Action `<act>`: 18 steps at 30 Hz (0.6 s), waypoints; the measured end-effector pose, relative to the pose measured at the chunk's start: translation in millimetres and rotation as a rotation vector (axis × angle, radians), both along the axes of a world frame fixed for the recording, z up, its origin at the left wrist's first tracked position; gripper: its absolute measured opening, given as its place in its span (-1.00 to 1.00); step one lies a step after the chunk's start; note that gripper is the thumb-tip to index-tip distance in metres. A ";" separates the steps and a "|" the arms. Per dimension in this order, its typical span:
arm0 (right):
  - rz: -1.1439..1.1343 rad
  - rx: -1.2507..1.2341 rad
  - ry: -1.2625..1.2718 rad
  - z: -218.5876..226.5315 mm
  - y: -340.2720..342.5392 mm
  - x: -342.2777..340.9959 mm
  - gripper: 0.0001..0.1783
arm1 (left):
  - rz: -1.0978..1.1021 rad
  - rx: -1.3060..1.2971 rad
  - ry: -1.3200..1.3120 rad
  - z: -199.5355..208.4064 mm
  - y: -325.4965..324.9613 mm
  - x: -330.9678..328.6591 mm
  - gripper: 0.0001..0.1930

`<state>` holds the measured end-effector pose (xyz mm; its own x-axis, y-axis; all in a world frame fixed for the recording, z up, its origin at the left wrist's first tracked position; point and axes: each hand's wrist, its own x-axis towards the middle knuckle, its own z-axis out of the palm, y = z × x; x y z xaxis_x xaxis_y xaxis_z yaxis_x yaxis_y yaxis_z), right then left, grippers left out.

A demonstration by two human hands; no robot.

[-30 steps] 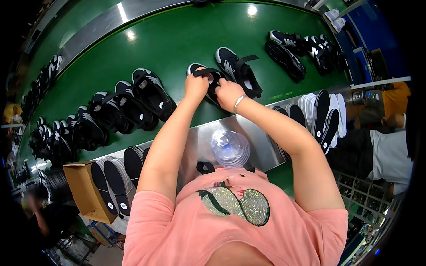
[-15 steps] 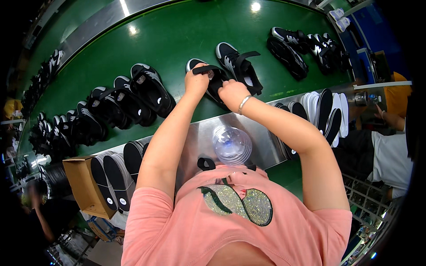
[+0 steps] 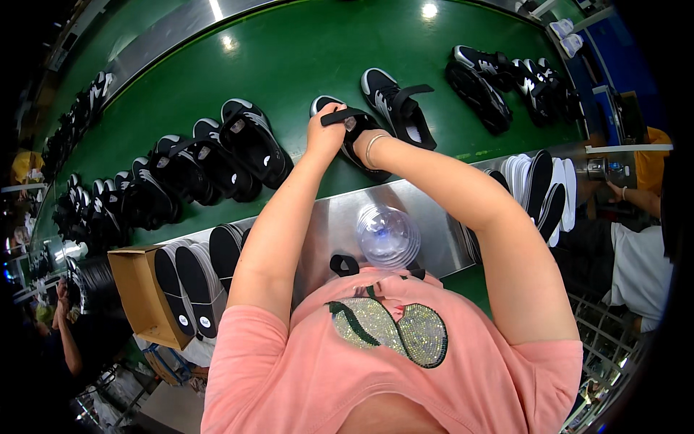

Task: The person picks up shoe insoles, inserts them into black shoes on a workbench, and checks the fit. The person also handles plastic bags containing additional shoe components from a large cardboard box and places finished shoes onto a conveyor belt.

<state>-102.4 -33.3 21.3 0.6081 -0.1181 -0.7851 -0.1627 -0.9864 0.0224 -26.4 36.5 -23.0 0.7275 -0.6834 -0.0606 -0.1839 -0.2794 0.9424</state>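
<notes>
Green conveyor belt (image 3: 303, 58) fills the far half, curved by the lens, its left end lost in dark. Steel ledge (image 3: 325, 224) runs along its near edge. Row of black shoes (image 3: 181, 170) sits on the left of the belt; the farthest left ones blur together, count unclear. More black shoes (image 3: 499, 83) far right, partly overlapping. Cardboard box (image 3: 141, 293) near left holds upright black soles (image 3: 189, 278), lower ends hidden by the pink shirt. Stack of white and black soles (image 3: 538, 184) stands right on the ledge, partly behind the right forearm. Clear plastic bottle (image 3: 388, 235) seen from the top, on the ledge near the chest.

Black sandal (image 3: 361, 145) lies on the belt's near edge, centre, mostly covered by both hands. Left hand (image 3: 324, 134) is closed, pinching its black strap (image 3: 345, 116). Right hand (image 3: 361, 137), bracelet at the wrist, is curled on the sandal; its fingers are hidden, grip cannot be told. Another person's hand shows far right, cut off.
</notes>
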 end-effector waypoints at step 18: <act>-0.036 -0.083 -0.039 -3.8 0.1 -7.4 -0.72 | -0.038 0.020 -0.293 0.1 2.7 -1.5 -0.73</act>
<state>-109.8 -33.2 17.5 0.6320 -0.2044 -0.7475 -0.2008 -0.9748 0.0968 -28.0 39.2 -22.9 0.6898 -0.7113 0.1349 -0.4582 -0.2847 0.8420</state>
